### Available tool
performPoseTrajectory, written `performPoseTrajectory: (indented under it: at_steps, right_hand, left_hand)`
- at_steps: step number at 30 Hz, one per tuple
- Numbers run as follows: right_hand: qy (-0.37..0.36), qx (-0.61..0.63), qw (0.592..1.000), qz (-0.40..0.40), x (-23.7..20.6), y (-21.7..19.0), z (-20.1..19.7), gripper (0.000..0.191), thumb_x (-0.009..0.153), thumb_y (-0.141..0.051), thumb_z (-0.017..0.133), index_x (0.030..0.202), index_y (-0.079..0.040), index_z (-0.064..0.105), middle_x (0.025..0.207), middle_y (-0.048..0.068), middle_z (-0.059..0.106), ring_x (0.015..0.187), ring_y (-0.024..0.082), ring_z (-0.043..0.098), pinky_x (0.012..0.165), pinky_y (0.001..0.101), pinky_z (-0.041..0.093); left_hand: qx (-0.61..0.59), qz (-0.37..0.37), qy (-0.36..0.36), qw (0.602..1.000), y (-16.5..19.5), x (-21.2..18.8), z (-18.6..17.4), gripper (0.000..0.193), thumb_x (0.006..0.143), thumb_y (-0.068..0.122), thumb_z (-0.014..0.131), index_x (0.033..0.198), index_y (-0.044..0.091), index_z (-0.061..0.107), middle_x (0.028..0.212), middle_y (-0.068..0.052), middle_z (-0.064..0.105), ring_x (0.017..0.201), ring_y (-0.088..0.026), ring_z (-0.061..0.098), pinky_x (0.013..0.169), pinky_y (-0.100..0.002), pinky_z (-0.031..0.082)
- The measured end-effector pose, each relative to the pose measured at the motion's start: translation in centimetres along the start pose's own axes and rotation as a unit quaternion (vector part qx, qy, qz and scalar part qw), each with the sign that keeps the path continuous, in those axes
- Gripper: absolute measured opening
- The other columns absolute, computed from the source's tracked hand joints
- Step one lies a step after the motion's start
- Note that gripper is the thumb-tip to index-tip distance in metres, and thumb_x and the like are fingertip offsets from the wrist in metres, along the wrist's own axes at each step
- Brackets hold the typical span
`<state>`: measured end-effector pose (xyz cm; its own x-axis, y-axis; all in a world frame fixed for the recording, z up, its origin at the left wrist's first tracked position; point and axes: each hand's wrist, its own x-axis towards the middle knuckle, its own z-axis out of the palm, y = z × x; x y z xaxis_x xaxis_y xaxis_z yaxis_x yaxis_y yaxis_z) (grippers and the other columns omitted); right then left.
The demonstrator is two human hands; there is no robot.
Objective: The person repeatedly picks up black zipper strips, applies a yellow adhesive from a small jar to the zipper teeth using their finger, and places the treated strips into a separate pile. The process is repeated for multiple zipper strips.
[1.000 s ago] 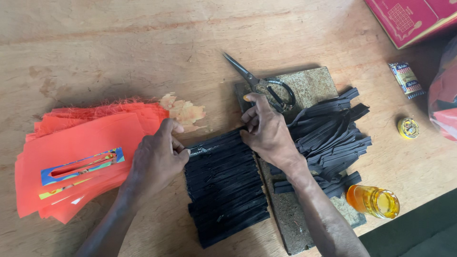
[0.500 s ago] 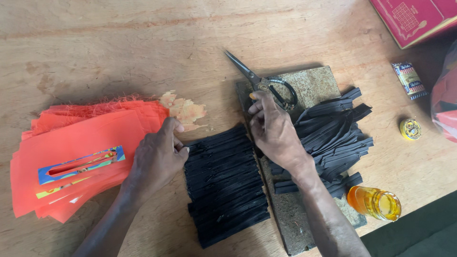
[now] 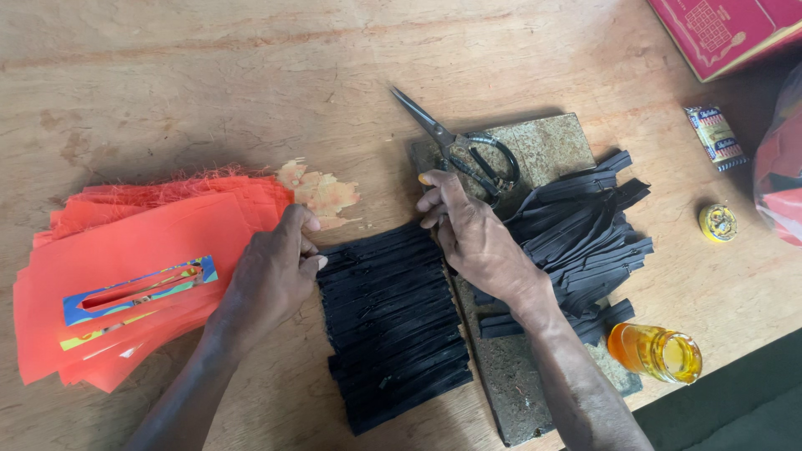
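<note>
Two hands (image 3: 276, 271) (image 3: 472, 238) flank black strips (image 3: 388, 326) on a wooden table (image 3: 209, 83)

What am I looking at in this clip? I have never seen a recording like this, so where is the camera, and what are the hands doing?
There is no machine here: a person works with two bare hands, and the single camera sits on their head, looking down at a wooden table. The left hand rests at the left edge of a neat row of black strips, beside a stack of orange sheets. The right hand lies open at the row's top right corner, over a flat stone-like slab. Neither hand clearly grips anything. On the slab lie scissors and a looser pile of black strips. Nearby stand a small jar of yellow liquid, a round tin, a small packet and a red box.
</note>
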<state>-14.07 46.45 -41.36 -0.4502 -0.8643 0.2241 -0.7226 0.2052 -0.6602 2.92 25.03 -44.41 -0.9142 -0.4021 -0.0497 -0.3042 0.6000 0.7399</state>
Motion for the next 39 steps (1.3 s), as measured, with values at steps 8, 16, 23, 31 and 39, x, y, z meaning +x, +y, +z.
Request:
performPoseTrajectory:
  at_steps: [8, 16, 23, 31, 39]
  right_hand:
    - [0.0, -0.039, 0.999, -0.025, -0.8, 0.6, 0.8, 0.075, 0.082, 0.02, 0.06, 0.148, -0.001, 0.034, 0.11, 0.016, 0.063, 0.091, 0.026, 0.071, 0.084, 0.0376, 0.061]
    - [0.011, -0.066, 0.996, -0.051, -1.1, 1.6, 1.0, 0.081, 0.081, 0.021, 0.063, 0.151, -0.006, 0.033, 0.11, 0.014, 0.065, 0.092, 0.025, 0.07, 0.085, 0.0374, 0.06]
    - [0.036, -0.036, 0.99, -0.128, -1.0, 1.8, 0.8, 0.08, 0.084, 0.02, 0.062, 0.152, -0.001, 0.024, 0.114, 0.016, 0.063, 0.092, 0.025, 0.067, 0.085, 0.0359, 0.059]
    - [-0.015, -0.012, 1.0, 0.007, -0.5, 0.5, 0.1, 0.074, 0.082, 0.017, 0.067, 0.146, -0.003, 0.037, 0.11, 0.013, 0.066, 0.095, 0.024, 0.071, 0.085, 0.0364, 0.061]
    - [-0.026, -0.059, 0.996, 0.057, 0.5, -0.4, 1.1, 0.077, 0.076, -0.002, 0.084, 0.14, -0.006, 0.042, 0.102, 0.009, 0.068, 0.084, 0.021, 0.071, 0.083, 0.0376, 0.059]
  left_hand:
    - [-0.018, 0.005, 0.01, 1.0, 0.6, -0.3, -0.2, 0.04, 0.079, 0.001, 0.075, 0.111, 0.003, 0.051, 0.079, -0.015, 0.074, 0.074, -0.029, 0.077, 0.067, -0.041, 0.059]
    - [0.076, -0.059, -0.025, 0.995, 2.0, -1.1, -1.8, 0.03, 0.087, 0.009, 0.074, 0.112, 0.006, 0.057, 0.074, -0.02, 0.074, 0.076, -0.037, 0.074, 0.071, -0.047, 0.056]
    - [0.03, 0.004, 0.0, 1.0, 1.7, -0.8, -0.9, 0.026, 0.086, 0.005, 0.07, 0.108, 0.003, 0.057, 0.086, -0.018, 0.076, 0.08, -0.038, 0.074, 0.068, -0.046, 0.057]
    - [-0.023, 0.033, 0.009, 0.999, 1.5, -0.4, -0.1, 0.022, 0.087, 0.004, 0.069, 0.105, 0.0, 0.057, 0.086, -0.018, 0.076, 0.079, -0.033, 0.077, 0.067, -0.041, 0.059]
    - [-0.021, 0.017, 0.012, 1.0, 1.3, -0.5, -0.1, 0.023, 0.087, 0.005, 0.07, 0.106, 0.0, 0.058, 0.086, -0.019, 0.076, 0.079, -0.034, 0.076, 0.067, -0.043, 0.058]
